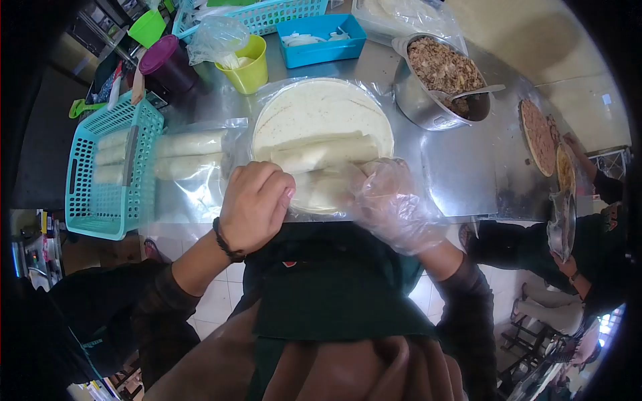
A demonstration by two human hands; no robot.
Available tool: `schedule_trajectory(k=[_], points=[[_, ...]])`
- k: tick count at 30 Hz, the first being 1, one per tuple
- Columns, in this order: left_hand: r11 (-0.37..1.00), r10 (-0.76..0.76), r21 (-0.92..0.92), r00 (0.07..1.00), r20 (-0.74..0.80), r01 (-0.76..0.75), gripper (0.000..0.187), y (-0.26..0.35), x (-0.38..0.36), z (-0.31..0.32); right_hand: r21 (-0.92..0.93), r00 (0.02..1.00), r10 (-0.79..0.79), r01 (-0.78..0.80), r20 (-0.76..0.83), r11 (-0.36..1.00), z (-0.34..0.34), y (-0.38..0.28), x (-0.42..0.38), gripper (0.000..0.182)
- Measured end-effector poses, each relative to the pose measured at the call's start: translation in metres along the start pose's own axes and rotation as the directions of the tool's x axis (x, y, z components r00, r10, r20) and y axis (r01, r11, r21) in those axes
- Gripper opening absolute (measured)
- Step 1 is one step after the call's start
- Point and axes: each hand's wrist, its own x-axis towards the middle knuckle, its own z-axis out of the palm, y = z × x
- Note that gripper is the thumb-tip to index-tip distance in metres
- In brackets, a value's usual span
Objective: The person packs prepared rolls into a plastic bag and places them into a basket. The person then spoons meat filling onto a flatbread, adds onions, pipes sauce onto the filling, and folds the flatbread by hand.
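Observation:
A stack of flat round tortillas (pixel 321 107) lies on clear plastic at the middle of the steel table. Across its near half rests a rolled tortilla wrap (pixel 324 154). Closer to me is a second pale roll (pixel 319 192), seemingly under clear plastic. My left hand (pixel 257 200) is bare and closed, its thumb and fingers pinching the edge of the clear plastic bag at the rolls' left end. A clear plastic glove covers my right hand (pixel 394 200), which is over the rolls' right end. Motion blur and the glove hide how its fingers are set.
Bagged wraps (pixel 190 154) lie left, beside a turquoise basket (pixel 144 127) holding more. Behind stand a yellow-green cup (pixel 253 73) and blue tray (pixel 321 60). A steel pot (pixel 428 107) of minced filling with a spoon (pixel 491 89) stands right. A co-worker's hand (pixel 574 144) is far right.

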Motion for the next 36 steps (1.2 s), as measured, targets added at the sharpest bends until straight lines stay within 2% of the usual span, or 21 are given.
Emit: schedule_trajectory(k=[2,6,9,12,13,15,17,19,20,23,24,25,26,28,29,30,31,32,33,34,36], points=[[0.968,0.124,0.241,0.973,-0.193,-0.076,0.015,0.002,-0.001,0.008,-0.271,0.911,-0.289,0.211,-0.292,0.939,0.011,0.012,0.000,0.026],[0.934,0.108,0.356,0.962,-0.249,-0.013,0.017,0.001,-0.010,0.013,-0.236,0.952,-0.255,0.211,-0.171,0.948,0.003,0.011,-0.003,0.020],[0.958,0.008,0.281,0.980,-0.197,0.048,0.019,-0.002,-0.013,-0.003,-0.125,0.981,-0.153,0.138,-0.117,0.983,0.001,0.023,-0.013,0.010],[0.981,0.016,0.192,0.991,-0.132,0.010,0.020,-0.004,-0.009,-0.016,-0.044,0.923,-0.218,0.215,-0.318,0.976,-0.009,0.033,-0.015,0.008],[1.000,-0.011,0.019,0.994,-0.109,0.013,0.016,-0.011,-0.001,-0.020,-0.046,0.923,-0.215,0.211,-0.319,0.976,-0.011,0.040,-0.006,0.008],[0.988,-0.025,-0.154,0.997,-0.077,0.013,0.012,-0.026,0.013,-0.025,0.456,0.961,-0.055,0.178,-0.271,0.872,-0.006,0.056,0.011,0.015],[0.719,-0.326,-0.565,0.915,0.239,0.404,0.003,-0.042,0.025,-0.025,0.622,0.937,0.052,0.187,-0.346,0.760,0.004,0.061,0.024,0.019],[0.824,-0.287,-0.457,0.942,0.173,0.335,0.007,-0.053,0.031,-0.021,0.854,0.933,0.343,-0.262,0.106,0.450,-0.010,0.059,0.033,0.021],[0.786,-0.359,-0.475,0.918,0.170,0.395,0.008,-0.055,0.034,-0.018,0.853,0.935,0.340,-0.258,0.101,0.454,-0.011,0.059,0.037,0.021],[0.767,-0.456,-0.428,0.875,0.161,0.478,0.008,-0.048,0.045,-0.020,0.778,0.858,0.499,-0.396,0.124,0.487,-0.003,0.067,0.042,0.020],[0.784,-0.486,-0.360,0.860,0.152,0.507,0.007,-0.046,0.047,-0.021,0.524,0.892,0.433,-0.309,-0.130,0.794,0.002,0.075,0.036,0.019],[0.783,-0.487,-0.361,0.861,0.148,0.506,0.007,-0.046,0.047,-0.020,0.161,0.904,0.265,-0.222,-0.336,0.962,0.000,0.073,0.034,0.021],[0.808,-0.463,-0.356,0.879,0.109,0.470,0.007,-0.047,0.046,-0.018,0.157,0.905,0.259,-0.217,-0.337,0.963,-0.005,0.067,0.025,0.021],[0.828,-0.443,-0.351,0.894,0.070,0.438,0.007,-0.050,0.046,-0.017,-0.288,0.920,0.176,-0.284,-0.349,0.914,-0.032,0.036,0.008,0.033],[0.850,-0.410,-0.340,0.910,0.052,0.402,0.007,-0.051,0.046,-0.017,-0.289,0.922,0.177,-0.283,-0.344,0.915,-0.018,0.040,0.010,0.033],[0.871,-0.376,-0.328,0.926,0.037,0.367,0.007,-0.052,0.045,-0.017,0.422,0.950,0.033,0.107,-0.311,0.900,0.006,0.050,0.010,0.038],[0.869,-0.375,-0.330,0.926,0.048,0.369,0.007,-0.051,0.045,-0.018,0.872,0.918,-0.083,0.394,-0.387,0.290,0.013,0.044,0.014,0.044],[0.876,-0.370,-0.307,0.927,0.064,0.371,0.007,-0.049,0.047,-0.020,0.874,0.920,-0.071,0.389,-0.386,0.290,0.016,0.038,0.016,0.044],[0.884,-0.363,-0.284,0.928,0.079,0.370,0.008,-0.049,0.048,-0.022,0.443,0.921,-0.250,0.366,-0.298,0.819,0.002,0.015,0.028,0.046],[0.886,-0.358,-0.283,0.930,0.085,0.367,0.008,-0.049,0.048,-0.022,-0.228,0.939,-0.327,0.297,-0.107,0.927,-0.006,0.004,0.035,0.048],[0.889,-0.382,-0.307,0.920,-0.087,0.340,0.009,-0.049,0.045,-0.028,-0.206,0.970,-0.235,0.216,-0.070,0.954,-0.005,0.004,0.035,0.049]])
